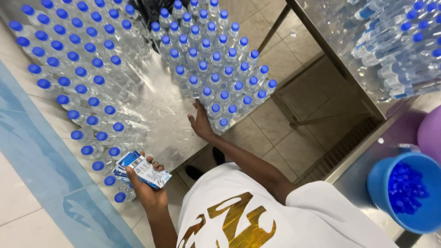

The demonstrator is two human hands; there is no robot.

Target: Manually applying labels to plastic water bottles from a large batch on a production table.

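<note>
Standing bottles [216, 69]: capped, crowded on the steel table [161, 110]; a nudge could topple a row.
Right hand [200, 121]: open, touching the table-edge bottle.
Left hand [149, 188]: gripping a label stack [144, 171] beside the table; labels could slip.

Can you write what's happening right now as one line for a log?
left hand: holds label stack | right hand: touches capped bottles on steel table | blue bucket: holds caps

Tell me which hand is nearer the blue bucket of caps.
Right. The right hand rests by the standing bottles, across the floor from the bucket; the left hand, holding labels, is farther.
</note>
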